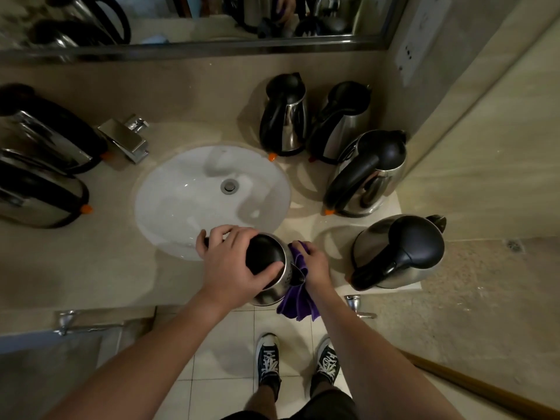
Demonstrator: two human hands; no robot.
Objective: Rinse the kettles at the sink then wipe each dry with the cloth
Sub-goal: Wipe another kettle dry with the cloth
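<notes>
I am steadying a steel kettle (pixel 272 269) at the counter's front edge, my left hand (pixel 235 262) clasping its black lid so it cannot turn. My right hand (pixel 313 263) is clutching the purple cloth (pixel 298 301) against its side, drying it. The white sink (pixel 169 189) beside it looks drained. Four kettles (pixel 397 253) are standing to the right, two more to the left.

I see the sink (pixel 194 189) mid-counter, tap (pixel 125 140) behind-left, two kettles (pixel 42 165) left, four kettles (pixel 363 165) right; held kettle (pixel 269 268) at the front rim, cloth (pixel 298 301) apparently against its right side.
</notes>
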